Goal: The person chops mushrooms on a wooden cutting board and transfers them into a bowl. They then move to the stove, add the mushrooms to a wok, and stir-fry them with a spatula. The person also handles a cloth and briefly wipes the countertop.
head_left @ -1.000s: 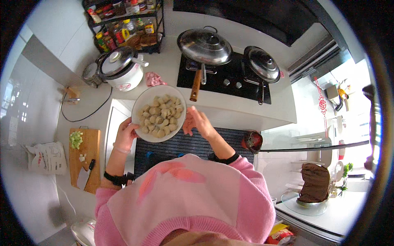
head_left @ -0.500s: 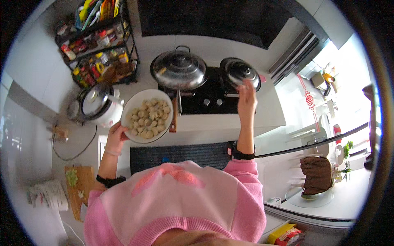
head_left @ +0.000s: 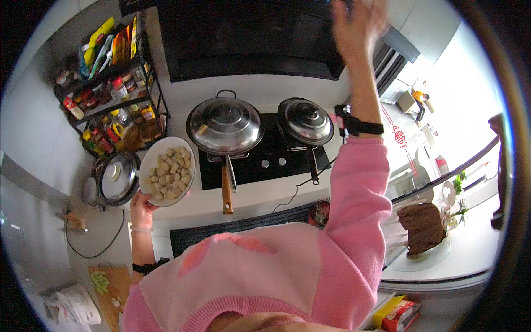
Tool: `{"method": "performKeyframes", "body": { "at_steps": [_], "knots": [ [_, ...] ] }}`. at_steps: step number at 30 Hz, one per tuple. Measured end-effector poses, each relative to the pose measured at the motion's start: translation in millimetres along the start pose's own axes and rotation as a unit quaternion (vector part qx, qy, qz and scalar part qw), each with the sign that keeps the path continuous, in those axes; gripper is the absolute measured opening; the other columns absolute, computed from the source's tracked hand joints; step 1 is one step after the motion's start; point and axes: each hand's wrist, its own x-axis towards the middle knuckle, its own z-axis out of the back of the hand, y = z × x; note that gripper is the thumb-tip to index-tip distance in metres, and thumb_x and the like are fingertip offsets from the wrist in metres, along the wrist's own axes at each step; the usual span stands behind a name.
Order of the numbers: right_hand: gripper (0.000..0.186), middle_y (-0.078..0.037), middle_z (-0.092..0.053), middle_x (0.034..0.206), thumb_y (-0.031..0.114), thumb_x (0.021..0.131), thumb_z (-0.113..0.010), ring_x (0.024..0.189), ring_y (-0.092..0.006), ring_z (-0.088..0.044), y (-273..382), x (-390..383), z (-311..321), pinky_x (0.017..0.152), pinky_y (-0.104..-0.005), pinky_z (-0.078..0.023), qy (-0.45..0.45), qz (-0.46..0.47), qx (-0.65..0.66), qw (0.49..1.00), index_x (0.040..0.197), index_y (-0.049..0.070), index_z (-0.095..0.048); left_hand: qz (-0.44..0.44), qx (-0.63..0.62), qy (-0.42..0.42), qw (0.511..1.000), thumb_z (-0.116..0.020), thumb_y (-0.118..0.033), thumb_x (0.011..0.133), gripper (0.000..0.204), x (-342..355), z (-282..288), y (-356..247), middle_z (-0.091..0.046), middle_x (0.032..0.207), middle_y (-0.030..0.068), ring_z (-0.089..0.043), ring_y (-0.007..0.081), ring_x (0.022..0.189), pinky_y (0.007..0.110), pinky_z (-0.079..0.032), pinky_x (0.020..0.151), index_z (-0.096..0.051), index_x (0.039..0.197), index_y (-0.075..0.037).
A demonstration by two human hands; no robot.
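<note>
The left hand (head_left: 142, 205) grips the white bowl (head_left: 146, 172) at its near rim; its fingers are clamped on the rim. The bowl carries pale, rounded pieces (head_left: 172, 172). In the view, the bowl lies between the lidded cooker (head_left: 118, 178) on its left and the lidded wok (head_left: 225, 128) on its right. Whether the bowl touches the bench (head_left: 113, 252) cannot be determined.

The right hand (head_left: 362, 27) is raised at the upper edge of the view, near the dark panel (head_left: 249, 39). Its thumb stands apart; the remaining fingers are blurred and partly cut off, so their state cannot be determined.

The wok and the smaller lidded pan (head_left: 306, 123) stand on the black cooktop (head_left: 249, 172).
</note>
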Motion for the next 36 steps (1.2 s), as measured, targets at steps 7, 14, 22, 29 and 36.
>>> {"method": "performKeyframes", "body": {
  "at_steps": [7,14,22,29,36],
  "knots": [
    [0.055,-0.012,-0.034,0.147,0.031,0.088,-0.060,0.135,-0.0311,-0.033,159,-12,9,0.108,-0.0508,-0.027,0.077,0.263,0.302,0.913,0.139,0.017,-0.045,-0.036,0.046,-0.069,0.996,-0.052,-0.011,0.089,0.020,-14,49,31,-0.067,0.096,0.0115,-0.068,0.0190,0.075,0.032,-0.061,0.058,-0.059,0.100,0.004],
    [0.049,-0.002,-0.041,0.143,0.022,0.088,-0.061,0.124,-0.0189,-0.046,171,-118,-29,0.104,-0.0396,-0.038,0.190,0.311,0.355,0.861,0.136,0.025,-0.048,-0.054,0.040,-0.144,0.987,-0.052,-0.016,0.090,0.022,-50,40,40,-0.066,0.095,0.0118,-0.068,0.0188,0.072,0.031,-0.060,0.060,-0.057,0.104,0.001],
    [0.049,-0.015,-0.033,0.147,0.031,0.081,-0.064,0.136,-0.0361,-0.027,72,-60,-31,0.108,-0.0544,-0.019,-0.043,0.032,0.188,0.981,0.128,0.019,-0.056,-0.082,0.087,-0.219,0.968,-0.052,-0.015,0.088,0.032,-100,32,15,-0.065,0.102,0.0143,-0.067,0.0209,0.085,0.033,-0.059,0.065,-0.054,0.115,0.003],
    [0.061,-0.022,-0.025,0.151,0.050,0.093,-0.044,0.139,-0.0413,-0.022,-182,-53,-53,0.109,-0.0577,-0.018,-0.124,-0.220,0.010,0.968,0.144,0.017,-0.037,-0.085,0.070,-0.255,0.961,-0.053,-0.012,0.084,0.032,-103,56,11,-0.065,0.102,0.0127,-0.067,0.0200,0.082,0.031,-0.059,0.064,-0.054,0.112,0.003],
    [0.066,-0.027,-0.023,0.149,0.047,0.094,-0.042,0.137,-0.0442,-0.023,-215,-98,-16,0.110,-0.0569,-0.018,-0.045,-0.320,-0.057,0.945,0.144,0.004,-0.033,-0.111,0.041,-0.239,0.964,-0.052,-0.013,0.086,0.032,-91,69,2,-0.064,0.104,0.0138,-0.067,0.0214,0.084,0.031,-0.059,0.067,-0.053,0.114,0.003]
  ]
}}
